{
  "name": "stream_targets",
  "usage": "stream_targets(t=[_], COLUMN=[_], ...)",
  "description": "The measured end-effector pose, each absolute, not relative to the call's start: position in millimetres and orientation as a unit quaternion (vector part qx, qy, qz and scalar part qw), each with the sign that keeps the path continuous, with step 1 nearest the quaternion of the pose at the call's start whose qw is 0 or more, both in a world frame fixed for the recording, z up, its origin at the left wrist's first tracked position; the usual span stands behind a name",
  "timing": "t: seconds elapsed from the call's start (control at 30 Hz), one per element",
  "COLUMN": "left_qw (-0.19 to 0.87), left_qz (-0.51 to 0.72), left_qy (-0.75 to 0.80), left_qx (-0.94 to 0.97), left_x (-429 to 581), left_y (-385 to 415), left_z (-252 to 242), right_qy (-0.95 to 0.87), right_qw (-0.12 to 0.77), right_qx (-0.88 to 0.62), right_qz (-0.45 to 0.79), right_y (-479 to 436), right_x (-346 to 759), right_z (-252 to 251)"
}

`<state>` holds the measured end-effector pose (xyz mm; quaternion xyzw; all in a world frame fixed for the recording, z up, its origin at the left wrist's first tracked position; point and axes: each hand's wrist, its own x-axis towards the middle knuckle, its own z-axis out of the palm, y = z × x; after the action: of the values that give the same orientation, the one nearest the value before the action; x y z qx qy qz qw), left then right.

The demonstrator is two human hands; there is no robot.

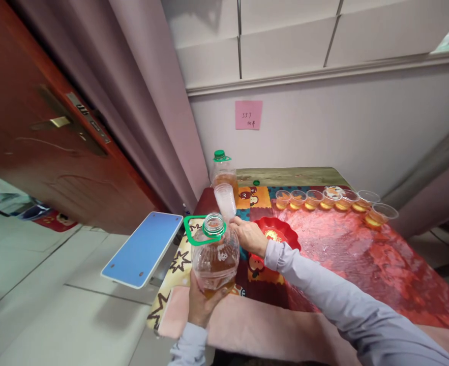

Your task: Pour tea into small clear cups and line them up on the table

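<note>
My left hand (205,302) is wrapped round the lower part of a large clear plastic bottle (218,259) of amber liquid. The bottle is uncapped and has a green carrying handle at its neck. Just beyond it leans a stack of clear plastic cups (225,199). At the stack's lower end, the fingers of my right hand (250,236) are closed on it, with the fingertips partly hidden behind the bottle. Under my right wrist lies a red scalloped plate (281,231). Several plastic cups (313,200) of amber drink stand in a row to the right.
Against the wall stands a second bottle (224,175) with a green cap on. A loose green cap (256,183) lies on the patterned tablecloth (361,249). Left of the table is a blue board (144,249), and a pink note (248,115) hangs on the wall.
</note>
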<state>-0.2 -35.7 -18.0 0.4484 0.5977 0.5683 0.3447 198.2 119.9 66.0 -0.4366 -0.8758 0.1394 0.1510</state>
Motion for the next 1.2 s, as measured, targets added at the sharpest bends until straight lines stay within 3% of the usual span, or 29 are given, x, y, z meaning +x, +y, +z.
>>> stream_targets(t=[0.23, 0.5, 0.67, 0.73, 1.03, 1.2], left_qw=[0.38, 0.352, 0.372, 0.381, 0.372, 0.359], left_qz=[0.572, 0.597, 0.577, 0.564, 0.548, 0.551], left_qy=[0.577, 0.578, 0.576, 0.582, 0.604, 0.6], left_qx=[0.442, 0.431, 0.444, 0.446, 0.443, 0.456], left_x=[-11.4, 1.3, -2.8, -6.2, -14.1, -12.9], left_y=[-37.0, -37.4, -35.3, -34.7, -32.2, -32.3], left_z=[-34.3, -39.0, -32.2, -31.5, -47.4, -39.6], right_qy=[-0.881, -0.859, -0.784, -0.75, -0.795, -0.818], right_qw=[0.139, 0.217, 0.463, 0.513, 0.323, 0.255], right_qx=[-0.436, -0.45, -0.407, -0.414, -0.512, -0.516], right_qz=[0.121, 0.109, 0.078, 0.053, 0.049, 0.012], right_y=[130.2, 132.8, 126.1, 118.3, 77.5, 75.3], right_x=[199.0, 201.8, 240.3, 269.6, 337.5, 330.0], right_z=[62.3, 56.2, 71.5, 73.2, 9.7, 3.4])
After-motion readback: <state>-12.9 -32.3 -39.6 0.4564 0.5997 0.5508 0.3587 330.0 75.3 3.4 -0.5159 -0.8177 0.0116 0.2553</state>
